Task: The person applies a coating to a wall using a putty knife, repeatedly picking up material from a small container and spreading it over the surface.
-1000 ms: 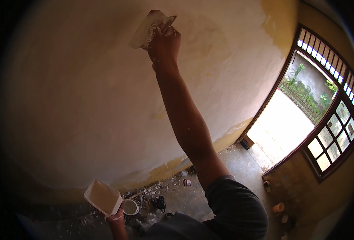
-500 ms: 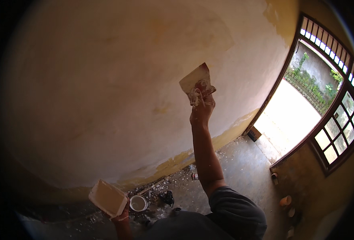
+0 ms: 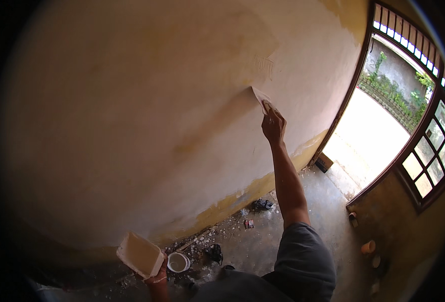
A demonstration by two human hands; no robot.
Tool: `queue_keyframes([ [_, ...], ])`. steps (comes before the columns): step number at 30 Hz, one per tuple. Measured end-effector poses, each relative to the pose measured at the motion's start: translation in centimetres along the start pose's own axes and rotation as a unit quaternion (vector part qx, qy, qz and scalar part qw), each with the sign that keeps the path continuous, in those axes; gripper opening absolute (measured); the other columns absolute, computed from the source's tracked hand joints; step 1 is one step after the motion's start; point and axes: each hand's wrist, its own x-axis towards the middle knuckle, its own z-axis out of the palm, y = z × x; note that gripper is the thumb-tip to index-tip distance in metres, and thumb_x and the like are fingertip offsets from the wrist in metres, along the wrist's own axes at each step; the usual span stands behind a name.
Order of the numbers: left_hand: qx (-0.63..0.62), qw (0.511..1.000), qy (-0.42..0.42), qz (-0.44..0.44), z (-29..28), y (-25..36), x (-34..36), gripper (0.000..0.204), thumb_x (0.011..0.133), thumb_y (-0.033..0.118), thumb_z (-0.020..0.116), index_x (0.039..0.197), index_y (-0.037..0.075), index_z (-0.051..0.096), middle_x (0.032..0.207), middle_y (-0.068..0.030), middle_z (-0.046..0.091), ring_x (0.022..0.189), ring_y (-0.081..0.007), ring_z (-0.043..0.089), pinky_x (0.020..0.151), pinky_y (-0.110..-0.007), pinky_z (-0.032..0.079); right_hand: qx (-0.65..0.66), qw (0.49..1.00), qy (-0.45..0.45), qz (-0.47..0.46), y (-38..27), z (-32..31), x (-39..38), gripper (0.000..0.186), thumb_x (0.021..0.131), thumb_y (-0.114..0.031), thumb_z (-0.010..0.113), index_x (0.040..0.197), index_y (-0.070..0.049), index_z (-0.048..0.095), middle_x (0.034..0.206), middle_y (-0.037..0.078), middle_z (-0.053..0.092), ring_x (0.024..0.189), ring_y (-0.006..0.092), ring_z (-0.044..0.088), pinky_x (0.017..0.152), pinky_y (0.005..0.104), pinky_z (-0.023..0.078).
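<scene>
My right hand [image 3: 274,125] is closed round a putty-smeared flat scraper [image 3: 259,96], whose edge meets the pale plastered wall [image 3: 132,116] at a steep angle, casting a soft shadow to its lower left. Low at the left, my left hand [image 3: 158,274] grips a shallow rectangular plastic container [image 3: 137,250] coated in cream filler, its fingers partly hidden behind it. A white round bucket [image 3: 179,262] stands on the floor just right of that container.
An open doorway [image 3: 363,136] lies at the right, with a paned window [image 3: 426,151] beside it and bright ground outside. Debris, dark plastic bags [image 3: 213,254] and a small packet [image 3: 249,223] lie along the wall's foot. An orange pot [image 3: 368,246] and other items sit by the right wall.
My right hand has come down and rightward from high on the wall, and the scraper is now turned more edge-on. The left hand with the container has shifted slightly right in view.
</scene>
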Motion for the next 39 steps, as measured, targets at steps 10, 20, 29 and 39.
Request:
queue_keyframes([
  [10, -0.045, 0.997, -0.014, -0.061, 3.7, -4.2, 0.2, 0.069, 0.089, 0.059, 0.053, 0.143, 0.017, 0.043, 0.139, -0.0156, 0.052, 0.126, -0.0472, 0.048, 0.097, -0.069, 0.042, -0.139, 0.982, 0.001, 0.128, 1.3, -7.8, 23.9, 0.041, 0.078, -0.033, 0.065, 0.113, -0.012, 0.069, 0.100, 0.018, 0.070, 0.095, 0.0364, 0.067, 0.084, 0.0459, 0.054],
  [20, 0.002, 0.999, -0.022, -0.045, 2.3, -5.7, -0.1, 0.070, 0.087, 0.060, 0.055, 0.142, 0.018, 0.044, 0.138, -0.0127, 0.053, 0.125, -0.0422, 0.050, 0.097, -0.070, 0.041, -0.078, 0.993, -0.009, 0.090, -6.2, -3.2, 14.6, 0.024, 0.080, -0.016, 0.062, 0.101, -0.015, 0.074, 0.094, 0.012, 0.071, 0.085, 0.0339, 0.068, 0.077, 0.0446, 0.055],
  [29, -0.037, 0.998, -0.042, -0.040, 4.1, -7.4, -0.8, 0.068, 0.088, 0.059, 0.056, 0.139, 0.015, 0.046, 0.135, -0.0147, 0.053, 0.119, -0.0427, 0.052, 0.097, -0.067, 0.043, -0.102, 0.985, -0.051, -0.132, -11.2, 1.1, 3.3, 0.014, 0.082, -0.011, 0.066, 0.095, -0.010, 0.070, 0.092, 0.009, 0.068, 0.089, 0.0251, 0.067, 0.073, 0.0413, 0.057],
  [39, -0.006, 0.999, -0.014, -0.039, 1.9, -7.0, -1.4, 0.065, 0.088, 0.056, 0.057, 0.139, 0.017, 0.047, 0.138, -0.0107, 0.054, 0.124, -0.0386, 0.052, 0.097, -0.068, 0.043, -0.034, 0.984, 0.014, 0.176, -2.8, -6.7, 20.1, 0.033, 0.078, -0.022, 0.062, 0.107, -0.011, 0.071, 0.097, 0.019, 0.070, 0.094, 0.0359, 0.067, 0.083, 0.0457, 0.054],
])
